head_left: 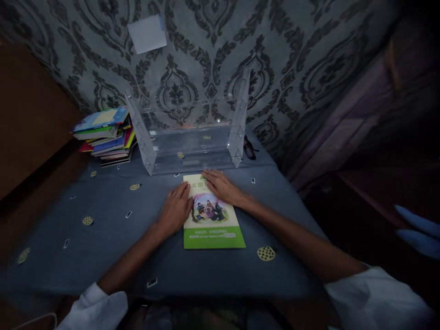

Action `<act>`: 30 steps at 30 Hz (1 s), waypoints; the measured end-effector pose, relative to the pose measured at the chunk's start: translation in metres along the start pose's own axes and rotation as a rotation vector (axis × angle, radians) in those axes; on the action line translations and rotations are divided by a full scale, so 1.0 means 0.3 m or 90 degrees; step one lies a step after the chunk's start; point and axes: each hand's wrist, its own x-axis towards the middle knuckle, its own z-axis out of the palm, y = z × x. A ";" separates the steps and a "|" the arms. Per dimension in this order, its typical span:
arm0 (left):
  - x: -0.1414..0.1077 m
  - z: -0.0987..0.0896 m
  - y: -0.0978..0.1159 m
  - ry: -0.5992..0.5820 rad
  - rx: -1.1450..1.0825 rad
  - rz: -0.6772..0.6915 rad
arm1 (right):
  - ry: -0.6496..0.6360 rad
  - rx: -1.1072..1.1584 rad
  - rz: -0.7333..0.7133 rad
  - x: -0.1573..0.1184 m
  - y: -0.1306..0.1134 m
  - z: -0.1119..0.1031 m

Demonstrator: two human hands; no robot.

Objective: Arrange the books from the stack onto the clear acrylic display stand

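Note:
A book [209, 220] with a cream and green illustrated cover lies flat on the blue patterned tablecloth. Along its left edge rests my left hand [176, 208], fingers stretched out and partly over the cover. My right hand [222, 187] lies flat across the book's upper right part, hiding some of the title. Neither hand is wrapped around anything. Just behind the book stands a clear plastic rack [192, 146] with tiered shelves, and only the tablecloth pattern and the wall show through it.
A stack of books [106, 135] sits left of the rack. Dark-framed glasses [250, 149] lie by the rack's right side. Patterned wallpaper rises behind, with a white paper [147, 34] on it. A brown wooden panel [34, 119] borders the left; a curtain [354, 110] hangs at the right.

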 end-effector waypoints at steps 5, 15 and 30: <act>0.006 0.022 -0.026 0.004 -0.023 0.024 | 0.024 0.017 0.074 -0.073 0.012 -0.003; -0.015 0.020 0.005 -0.074 0.000 0.015 | 0.027 0.007 0.126 -0.254 -0.142 -0.013; -0.229 -0.028 0.180 -0.119 -0.008 0.137 | 0.018 -0.042 0.046 -0.447 -0.346 -0.029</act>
